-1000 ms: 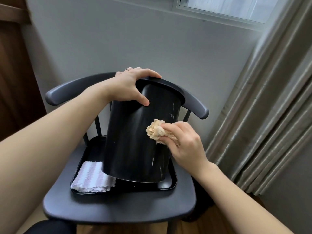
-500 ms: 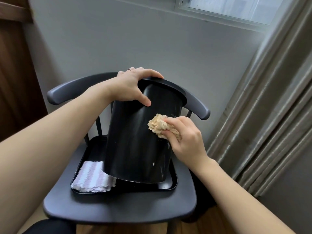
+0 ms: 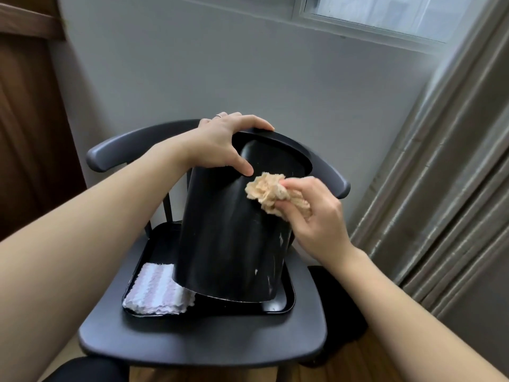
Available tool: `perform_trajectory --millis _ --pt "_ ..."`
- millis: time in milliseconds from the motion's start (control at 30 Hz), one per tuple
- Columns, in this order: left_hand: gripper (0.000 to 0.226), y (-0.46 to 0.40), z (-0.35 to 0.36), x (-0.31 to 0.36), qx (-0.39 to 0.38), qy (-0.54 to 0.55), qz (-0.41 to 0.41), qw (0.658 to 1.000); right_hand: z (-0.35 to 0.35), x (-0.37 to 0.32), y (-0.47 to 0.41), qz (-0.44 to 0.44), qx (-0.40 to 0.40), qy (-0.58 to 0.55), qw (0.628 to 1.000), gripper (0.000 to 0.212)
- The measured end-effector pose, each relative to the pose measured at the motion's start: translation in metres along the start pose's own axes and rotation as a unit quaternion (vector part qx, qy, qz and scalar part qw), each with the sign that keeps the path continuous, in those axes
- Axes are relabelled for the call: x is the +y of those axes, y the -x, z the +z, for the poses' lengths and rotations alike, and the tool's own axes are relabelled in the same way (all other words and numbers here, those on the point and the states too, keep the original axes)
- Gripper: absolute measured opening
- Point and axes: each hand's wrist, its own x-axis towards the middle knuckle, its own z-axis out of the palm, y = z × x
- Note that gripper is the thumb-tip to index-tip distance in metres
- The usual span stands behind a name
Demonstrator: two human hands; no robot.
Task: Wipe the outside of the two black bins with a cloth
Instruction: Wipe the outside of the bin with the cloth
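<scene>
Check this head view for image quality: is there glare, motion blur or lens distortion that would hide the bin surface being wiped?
Head view: soft daylight from the window, no harsh shadows. The black bin shows mild sheen streaks but no blown-out glare; pale marks near its lower right stay readable. Left hand, right hand and beige cloth look sharp. Wide-angle distortion stretches the forearms at the frame edges.

Showing as smooth, glossy black plastic with pale scuffs: bin [image 3: 231,238]. Looking nubby and crumpled: beige cloth [image 3: 268,193]. Lying ribbed and fluffy at tray [image 3: 286,299] front-left corner: folded towel [image 3: 157,292]. Appearing matt: chair seat [image 3: 198,340].
</scene>
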Motion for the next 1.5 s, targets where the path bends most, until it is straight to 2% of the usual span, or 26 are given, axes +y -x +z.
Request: perform_trajectory --millis 200,333,433,667,900,1167,1300,1400,1500 --pt "0.08 0.0 0.001 0.002 -0.001 -0.001 0.012 1.0 0.005 0.006 -0.004 0.017 -0.041 0.025 0.999 0.023" --pt "0.08 0.0 -0.001 0.001 -0.004 0.002 0.004 1.0 0.008 -0.004 0.035 -0.057 -0.095 -0.001 0.994 0.019" --pt "0.08 0.001 -0.001 0.001 -0.005 0.003 0.008 1.0 0.006 -0.009 0.046 -0.105 -0.132 0.032 0.985 0.018" --pt "0.079 0.002 -0.002 0.0 -0.004 0.007 -0.004 1.0 0.011 -0.01 0.025 -0.015 -0.05 0.074 0.996 0.02" --pt "0.079 -0.002 -0.006 -0.005 -0.009 0.018 -0.025 0.999 0.012 -0.025 0.09 -0.096 -0.157 0.018 0.983 0.018" --pt "0.08 -0.006 -0.004 -0.006 -0.01 0.013 -0.024 1.0 0.016 -0.014 0.052 -0.005 -0.054 0.037 0.998 0.021" --pt "0.08 -0.006 -0.004 -0.005 -0.009 0.015 -0.022 1.0 0.015 -0.025 0.087 -0.044 -0.121 -0.013 0.992 0.02" --pt "0.08 -0.007 -0.003 -0.007 -0.015 0.02 -0.019 0.999 0.011 -0.029 0.098 -0.088 -0.173 -0.011 0.981 0.017" --pt "0.08 -0.008 -0.003 -0.008 -0.016 0.025 -0.017 0.999 0.009 -0.022 0.083 -0.061 -0.131 0.008 0.989 0.017"
